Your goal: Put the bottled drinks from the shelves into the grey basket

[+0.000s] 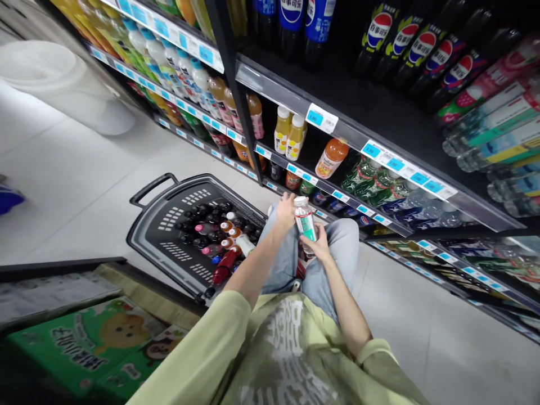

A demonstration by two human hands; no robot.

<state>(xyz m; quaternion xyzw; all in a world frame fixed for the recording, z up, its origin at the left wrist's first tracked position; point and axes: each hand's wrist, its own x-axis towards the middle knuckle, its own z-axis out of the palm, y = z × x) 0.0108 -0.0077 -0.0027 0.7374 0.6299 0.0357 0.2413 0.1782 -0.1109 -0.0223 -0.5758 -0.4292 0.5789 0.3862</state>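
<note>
A clear bottle [305, 221] with a white cap and a green and white label stands upright between both hands, above my knees. My right hand [318, 246] is wrapped round its lower half from the right. My left hand [285, 211] is closed against the bottle's upper left side, near the cap. To the left on the floor is a dark grey shopping basket [169, 211] holding several bottles with coloured caps [223, 242].
Black store shelves [329, 121] run diagonally from upper left to lower right, stocked with juice, cola and green and clear bottles behind blue price tags. A green carton [90, 343] lies on a low shelf at lower left. A white tub [54, 79] stands at upper left on the pale tiled floor.
</note>
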